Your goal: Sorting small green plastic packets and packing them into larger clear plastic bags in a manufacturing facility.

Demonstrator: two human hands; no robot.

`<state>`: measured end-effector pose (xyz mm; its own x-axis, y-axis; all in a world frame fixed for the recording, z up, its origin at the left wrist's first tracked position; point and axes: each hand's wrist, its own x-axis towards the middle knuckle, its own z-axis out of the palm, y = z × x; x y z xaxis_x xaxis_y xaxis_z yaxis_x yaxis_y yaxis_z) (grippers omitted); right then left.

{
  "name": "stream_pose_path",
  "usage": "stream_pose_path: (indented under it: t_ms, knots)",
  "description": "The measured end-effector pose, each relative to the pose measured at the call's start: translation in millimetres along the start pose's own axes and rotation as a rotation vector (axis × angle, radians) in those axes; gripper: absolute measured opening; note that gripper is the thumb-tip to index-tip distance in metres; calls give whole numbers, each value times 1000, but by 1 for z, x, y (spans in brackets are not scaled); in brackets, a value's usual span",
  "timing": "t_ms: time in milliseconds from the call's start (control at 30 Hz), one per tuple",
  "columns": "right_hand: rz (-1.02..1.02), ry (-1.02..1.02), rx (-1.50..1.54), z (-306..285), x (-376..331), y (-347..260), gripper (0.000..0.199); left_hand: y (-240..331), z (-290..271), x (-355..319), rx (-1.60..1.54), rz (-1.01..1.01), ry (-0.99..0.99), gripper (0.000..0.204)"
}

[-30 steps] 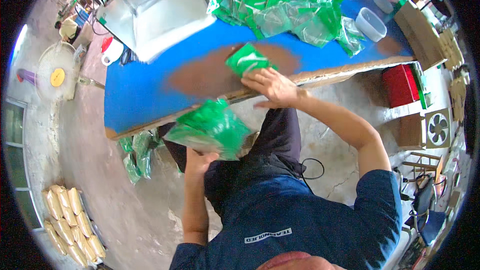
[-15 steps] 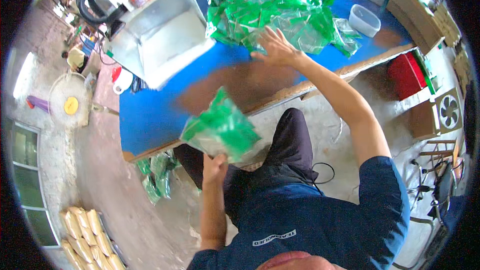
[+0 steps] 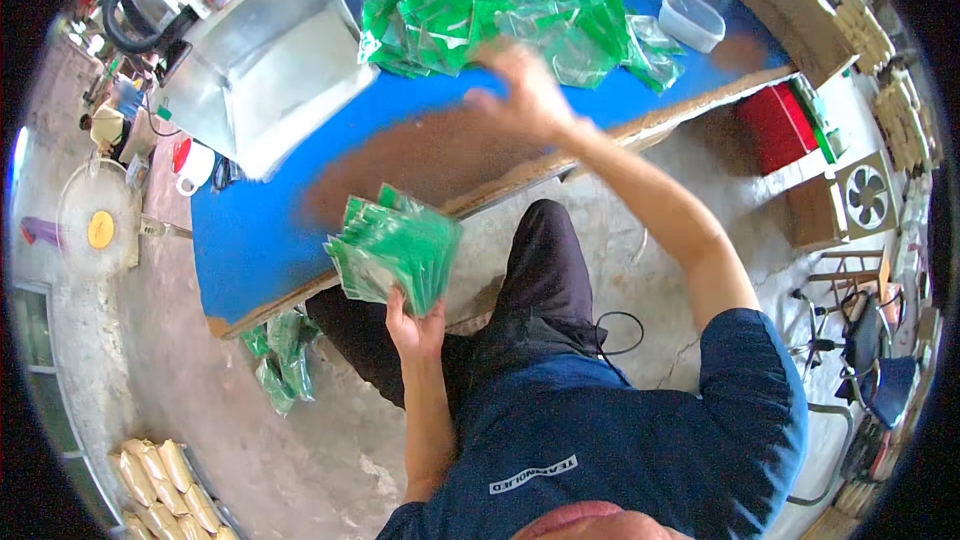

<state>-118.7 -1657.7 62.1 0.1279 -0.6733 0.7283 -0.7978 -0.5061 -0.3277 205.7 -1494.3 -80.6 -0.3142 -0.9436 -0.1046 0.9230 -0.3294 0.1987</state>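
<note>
My left hand (image 3: 415, 328) grips a fanned stack of flat green-and-clear plastic bags (image 3: 405, 248) by its lower edge. The stack is held above my lap, beside the near edge of the blue table (image 3: 262, 260). Over the table, my right hand (image 3: 525, 90) is blurred by motion, with thumb and fingers apart and nothing visible in it. It is at the near side of a large, loose pile of similar green plastic bags (image 3: 490, 5). Whether its fingertips touch the pile is hard to see.
A metal tray (image 3: 275, 70) and a kettle (image 3: 150, 5) stand on the left. A clear plastic tub (image 3: 692, 20) sits right of the pile. More green bags (image 3: 285, 360) hang below the table edge. A fan (image 3: 98, 220) stands far left; a red box (image 3: 778, 128) is at right.
The bags in my left hand now show as a spread fan rather than a blurred bundle. My right hand stays near the pile, its fingers more blurred. The whole scene has shifted left in view.
</note>
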Motion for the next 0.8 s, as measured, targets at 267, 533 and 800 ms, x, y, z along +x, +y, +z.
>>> stream_pose_path:
  t_ms: [267,533,800]
  knots:
    - [87,-229,-637,14,24,135,102,-5,25,-25,136,84,237,46]
    - [204,-126,-649,24,90,163,86,6,25,-30,272,92,260,59]
    - [199,-303,-570,44,60,103,112,12,16,-28,177,46,269,64]
